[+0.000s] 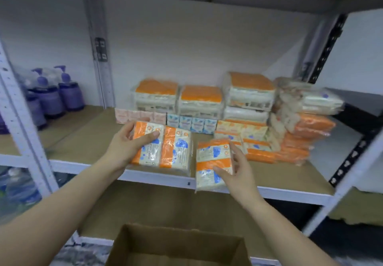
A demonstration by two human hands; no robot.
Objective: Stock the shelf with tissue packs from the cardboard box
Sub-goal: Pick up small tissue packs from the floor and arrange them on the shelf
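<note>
Your left hand (126,143) grips a double tissue pack (163,147) by its left end, thumb across the top and fingers (132,127) curled round the far edge. The pack lies flat near the front of the shelf (87,139), orange bands running across it. Your right hand (238,168) has its fingers clamped on a single tissue pack (211,162), thumb on the near face and fingertips on the right edge. That pack is tilted, and its lower end hangs past the front rail of the shelf, just right of the double pack.

Behind both, a row of small pink and blue packets (165,119) stands along the board, and orange-topped bundles (201,97) are stacked against the back wall. To the right, more orange packs (298,139) are piled, though blur makes their count hard to judge. Purple pump bottles (58,93) sit in the bay to the left. The cardboard box (178,247) is open below your arms, at the bottom edge of the view.
</note>
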